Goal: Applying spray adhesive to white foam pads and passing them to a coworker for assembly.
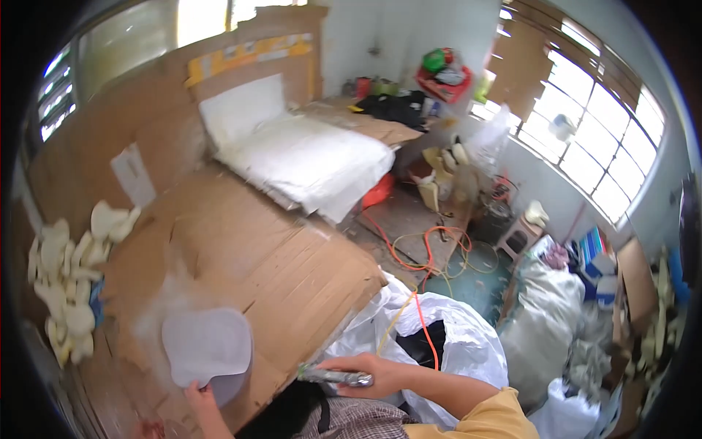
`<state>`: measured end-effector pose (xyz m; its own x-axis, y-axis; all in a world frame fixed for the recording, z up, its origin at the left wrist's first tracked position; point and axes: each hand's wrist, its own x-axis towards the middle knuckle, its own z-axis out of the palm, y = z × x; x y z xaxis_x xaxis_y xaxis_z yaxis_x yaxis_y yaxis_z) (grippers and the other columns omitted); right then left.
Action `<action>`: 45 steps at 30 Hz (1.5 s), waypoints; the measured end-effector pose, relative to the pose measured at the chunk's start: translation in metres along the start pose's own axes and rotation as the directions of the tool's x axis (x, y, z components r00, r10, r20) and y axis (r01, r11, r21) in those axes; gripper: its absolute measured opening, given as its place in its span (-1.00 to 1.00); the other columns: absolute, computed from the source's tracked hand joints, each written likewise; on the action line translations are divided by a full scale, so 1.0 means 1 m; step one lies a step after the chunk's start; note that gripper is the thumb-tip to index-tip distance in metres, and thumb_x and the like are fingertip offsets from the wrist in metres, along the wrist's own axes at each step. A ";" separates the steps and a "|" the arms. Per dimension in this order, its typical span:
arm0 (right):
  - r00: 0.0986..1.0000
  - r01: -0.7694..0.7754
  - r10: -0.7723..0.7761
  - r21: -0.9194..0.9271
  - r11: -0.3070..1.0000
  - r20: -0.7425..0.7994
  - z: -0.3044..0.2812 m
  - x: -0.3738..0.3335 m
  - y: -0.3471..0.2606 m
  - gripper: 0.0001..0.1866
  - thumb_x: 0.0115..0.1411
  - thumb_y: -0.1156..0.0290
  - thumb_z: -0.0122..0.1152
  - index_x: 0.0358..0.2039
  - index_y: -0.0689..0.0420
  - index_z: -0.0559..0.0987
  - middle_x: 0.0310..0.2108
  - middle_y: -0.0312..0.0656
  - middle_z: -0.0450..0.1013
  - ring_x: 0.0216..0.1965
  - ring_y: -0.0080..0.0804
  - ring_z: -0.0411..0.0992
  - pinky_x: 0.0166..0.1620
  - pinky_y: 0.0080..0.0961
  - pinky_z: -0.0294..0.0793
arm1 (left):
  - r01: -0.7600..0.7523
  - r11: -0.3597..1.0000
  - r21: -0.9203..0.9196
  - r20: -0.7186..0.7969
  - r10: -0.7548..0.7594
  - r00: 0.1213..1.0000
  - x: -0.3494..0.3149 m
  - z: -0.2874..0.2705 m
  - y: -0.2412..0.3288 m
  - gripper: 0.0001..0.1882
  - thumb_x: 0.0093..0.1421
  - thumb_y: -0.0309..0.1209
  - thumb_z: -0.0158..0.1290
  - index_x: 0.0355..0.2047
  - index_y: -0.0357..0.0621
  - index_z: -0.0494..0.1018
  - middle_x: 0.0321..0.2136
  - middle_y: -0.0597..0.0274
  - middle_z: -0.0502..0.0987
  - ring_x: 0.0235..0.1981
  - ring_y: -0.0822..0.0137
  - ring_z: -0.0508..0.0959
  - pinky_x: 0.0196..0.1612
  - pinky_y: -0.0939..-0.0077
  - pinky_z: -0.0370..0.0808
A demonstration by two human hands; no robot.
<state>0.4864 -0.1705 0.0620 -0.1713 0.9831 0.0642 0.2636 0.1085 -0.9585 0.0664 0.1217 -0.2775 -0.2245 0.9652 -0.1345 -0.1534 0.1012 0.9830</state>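
Observation:
My left hand pinches the lower edge of a pale, flat, rounded piece over the cardboard-covered table. Under it, another pale lilac piece partly shows. In my right hand is a silver spray gun, gripped near the table's front edge, its tip turned left toward the pieces. An orange hose runs from the floor down behind my right forearm; where it ends is hidden.
Cream foam-like shapes pile up at the table's left. A white-covered board stands beyond. White plastic bags sit right of the table, beside a large stuffed sack. Coiled hoses lie on the floor, near a stool.

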 end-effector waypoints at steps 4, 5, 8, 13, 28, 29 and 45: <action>0.997 0.015 -0.014 0.008 1.000 -0.071 0.006 -0.013 0.025 -0.43 0.12 0.48 0.20 0.17 0.14 0.34 -0.15 -0.12 0.49 -0.20 -0.35 0.46 -0.07 -0.46 0.41 | 0.178 0.784 -0.594 0.059 -0.178 0.982 -0.004 0.083 0.151 -0.78 0.14 -0.48 0.05 -0.20 -0.28 0.40 -0.28 0.12 0.53 -0.24 0.24 0.55 -0.19 0.29 0.56; 0.997 0.050 -0.049 0.014 0.999 -0.067 0.009 -0.011 0.029 -0.43 0.11 0.48 0.20 0.16 0.15 0.34 -0.15 -0.10 0.49 -0.19 -0.31 0.46 -0.06 -0.45 0.41 | 0.166 0.789 -0.591 0.063 -0.160 0.985 -0.003 0.073 0.174 -0.78 0.14 -0.48 0.05 -0.20 -0.28 0.40 -0.28 0.12 0.53 -0.24 0.24 0.55 -0.19 0.29 0.56; 0.996 0.085 -0.083 0.058 0.995 -0.042 0.011 -0.004 0.023 -0.42 0.09 0.49 0.20 0.16 0.17 0.33 -0.10 -0.04 0.48 -0.12 -0.18 0.47 -0.02 -0.42 0.41 | -0.185 0.793 -0.580 0.027 0.245 0.969 0.004 0.014 0.227 -0.81 0.26 -0.40 -0.04 -0.24 -0.30 0.44 -0.25 0.07 0.54 -0.28 0.24 0.57 -0.14 0.35 0.57; 0.993 0.086 -0.085 0.015 0.996 -0.077 0.004 -0.003 0.031 -0.41 0.07 0.49 0.20 0.16 0.18 0.33 -0.02 0.00 0.45 -0.03 -0.06 0.44 0.03 -0.36 0.40 | -0.143 0.792 -0.593 -0.181 0.042 0.983 -0.073 -0.011 0.315 -0.74 0.18 -0.35 0.08 -0.26 -0.34 0.41 -0.36 -0.07 0.47 -0.50 0.11 0.45 -0.38 0.28 0.47; 0.998 0.061 -0.062 -0.090 0.994 -0.008 0.020 0.004 0.021 -0.43 0.14 0.35 0.23 0.15 0.17 0.34 -0.01 0.06 0.44 0.00 -0.03 0.43 0.04 -0.32 0.40 | -0.411 0.704 -0.579 -0.488 0.104 0.866 -0.148 -0.152 0.248 -0.68 0.16 -0.25 0.02 -0.30 -0.33 0.48 -0.31 -0.07 0.54 -0.23 0.02 0.53 -0.13 0.05 0.54; 0.997 0.068 -0.074 -0.134 0.989 -0.036 0.016 0.004 0.015 -0.44 0.13 0.37 0.24 0.16 0.16 0.34 -0.02 0.06 0.45 -0.01 -0.05 0.44 0.03 -0.32 0.42 | -0.278 0.748 -0.602 -0.381 0.037 0.924 -0.147 -0.175 0.214 -0.62 0.15 -0.22 0.04 -0.22 -0.35 0.45 -0.22 -0.15 0.54 -0.17 0.01 0.54 -0.08 -0.07 0.49; 0.950 -0.218 0.197 -0.065 0.974 -0.241 -0.012 -0.031 -0.035 -0.50 0.03 0.56 0.27 0.03 0.28 0.44 -0.29 -0.20 0.53 -0.30 -0.59 0.44 -0.17 -0.60 0.41 | 0.137 0.787 -0.601 -0.262 -0.356 0.897 -0.226 -0.035 0.160 -0.71 0.19 -0.43 0.02 -0.06 -0.13 0.35 -0.43 0.23 0.53 -0.44 0.23 0.55 -0.35 0.39 0.54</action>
<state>0.4942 -0.2029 0.0973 0.1178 0.9912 -0.0608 0.3557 -0.0993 -0.9293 0.0591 -0.0892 -0.0942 -0.3991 0.7661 -0.5038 -0.7301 0.0668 0.6800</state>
